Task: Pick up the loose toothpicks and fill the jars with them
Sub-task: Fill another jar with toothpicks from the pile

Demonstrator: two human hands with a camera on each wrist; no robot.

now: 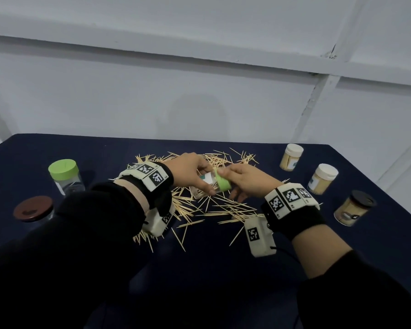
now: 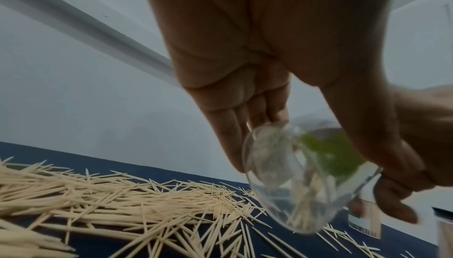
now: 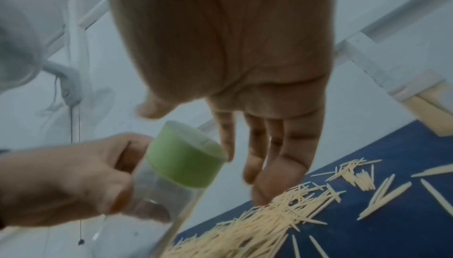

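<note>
Toothpicks [image 1: 226,207] pale, strewn; left hand [image 1: 195,172] grips clear green-lidded jar [image 1: 208,184]; right hand [image 1: 249,184] fingers straight.

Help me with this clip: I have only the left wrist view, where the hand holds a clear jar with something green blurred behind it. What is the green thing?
Observer: It is the green lid, sitting on the jar that the left hand grips tilted over the loose toothpicks.
Operator: Is the right hand gripping that lid?
Observer: No. The right hand is beside the lid with its fingers straight, not wrapped round it.
Operator: Do any jars look filled?
Observer: Three to the person's right do: a far white-lidded jar, a nearer white-lidded jar and a black-lidded jar.
</note>
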